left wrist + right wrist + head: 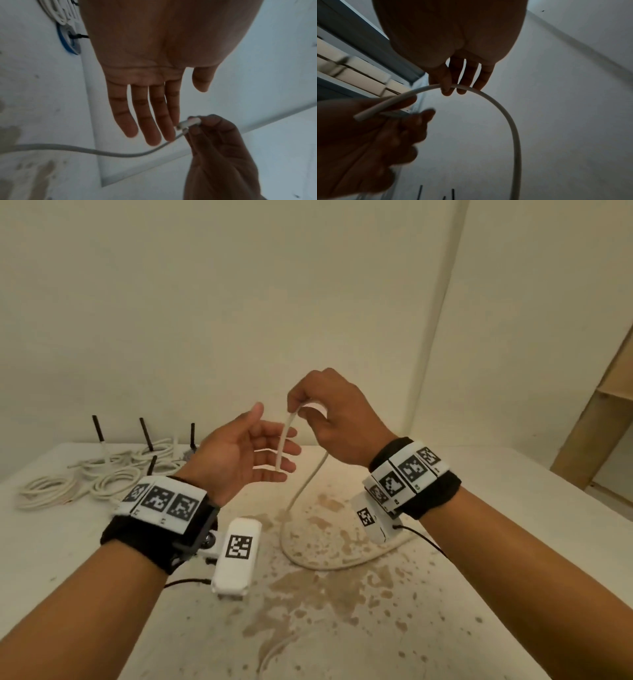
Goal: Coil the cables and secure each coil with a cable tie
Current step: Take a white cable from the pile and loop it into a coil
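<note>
At left of the head view lie tied white cable coils (82,481). Mid-frame, the left hand (245,455) waits flat-fingered, holding nothing. The right hand (334,419) pinches the loose white round cable (301,491) near its end; that short tail could slip free before the first loop forms.

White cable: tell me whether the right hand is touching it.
Touching. The right wrist view shows the right hand with its fingers pinching the white cable at the top of its arch.
</note>
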